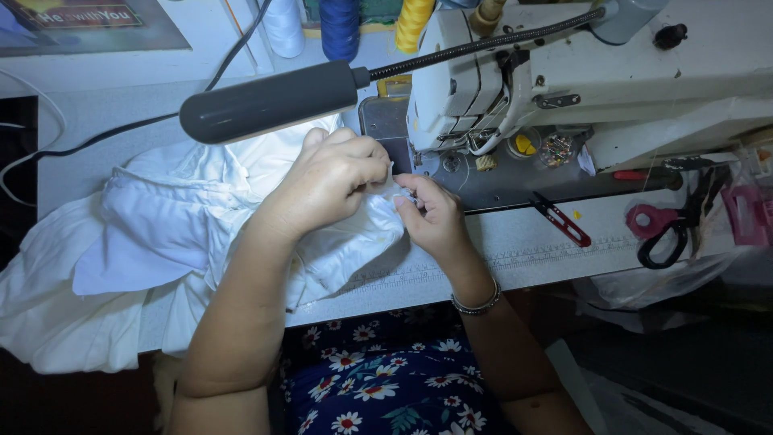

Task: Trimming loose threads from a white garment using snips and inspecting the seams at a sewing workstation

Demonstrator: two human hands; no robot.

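Left hand (334, 179) and right hand (431, 213) both pinched shut on white cloth (161, 234). Pins in small dish (557, 149) on sewing machine (564, 72). Pale table (531, 250), dim room.

Grey lamp-lit sewing table (515, 246)

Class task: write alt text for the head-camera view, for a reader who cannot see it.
Two hands, left hand and right hand, pinch white fabric beside a white sewing machine. Red thread snips and scissors lie to the right.
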